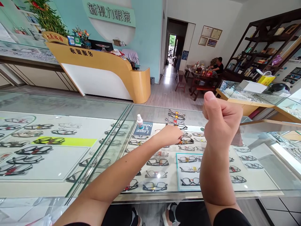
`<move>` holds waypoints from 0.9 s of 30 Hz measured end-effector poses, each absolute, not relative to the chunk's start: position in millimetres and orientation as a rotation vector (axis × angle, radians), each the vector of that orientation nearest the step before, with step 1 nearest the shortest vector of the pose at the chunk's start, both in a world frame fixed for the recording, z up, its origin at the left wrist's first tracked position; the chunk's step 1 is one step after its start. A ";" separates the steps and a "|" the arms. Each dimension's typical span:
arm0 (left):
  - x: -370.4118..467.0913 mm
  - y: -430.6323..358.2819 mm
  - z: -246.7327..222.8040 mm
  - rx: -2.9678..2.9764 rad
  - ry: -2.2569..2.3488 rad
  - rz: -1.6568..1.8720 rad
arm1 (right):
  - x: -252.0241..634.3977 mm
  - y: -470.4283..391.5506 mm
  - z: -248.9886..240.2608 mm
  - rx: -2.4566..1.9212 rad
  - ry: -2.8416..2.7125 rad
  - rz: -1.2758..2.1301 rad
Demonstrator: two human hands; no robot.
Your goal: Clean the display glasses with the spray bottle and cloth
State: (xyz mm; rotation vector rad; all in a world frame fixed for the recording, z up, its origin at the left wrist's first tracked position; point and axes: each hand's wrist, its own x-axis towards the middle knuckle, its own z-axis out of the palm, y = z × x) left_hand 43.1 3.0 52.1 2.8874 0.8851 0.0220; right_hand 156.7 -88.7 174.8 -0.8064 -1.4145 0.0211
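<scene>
The left hand (172, 135) is reached out over the glass display counter (235, 194), its fingers curled in and its back turned up. Just beside its fingertips, toward three o'clock, dark-framed glasses (186, 140) can be seen; whether they are touched or gripped cannot be told. The right hand (221, 116) is raised above the counter, at two o'clock from the left hand, and is closed in a fist with the thumb folded along it; nothing can be seen held in it. At twelve o'clock from the left hand, several pairs of glasses (176, 114) are lined up close together near the counter's far edge. At ten o'clock, a small white bottle (139, 121) is stood upright by a blue printed card (146, 129). A blue-bordered panel (178, 173), bearing spectacles, is laid at five o'clock, partly covered by the right forearm. Further spectacles are arranged in rows below the glass, and a yellow-green strip (80, 142) is placed at nine o'clock in the adjoining section. Beyond the counter, a curved service desk (98, 66) is set between ten and eleven o'clock, and a person in dark clothing (219, 67) is seated by a table at one o'clock.
</scene>
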 end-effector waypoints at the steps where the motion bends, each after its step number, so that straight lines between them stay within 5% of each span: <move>1: 44.6 4.3 47.8 2.897 0.902 -0.006 | 156.8 -88.9 175.2 -0.802 -1.417 0.017; 14: 48.1 18.4 21.7 2.899 0.998 -0.071 | 155.2 -93.0 175.9 -0.789 -1.434 0.033; 20: 43.6 -14.0 61.8 2.885 1.003 -0.161 | 156.7 -86.1 175.0 -0.812 -1.389 -0.038; 27: 38.9 -171.1 109.9 2.277 -0.067 0.232 | 155.9 -76.2 170.1 -0.806 -1.321 -0.077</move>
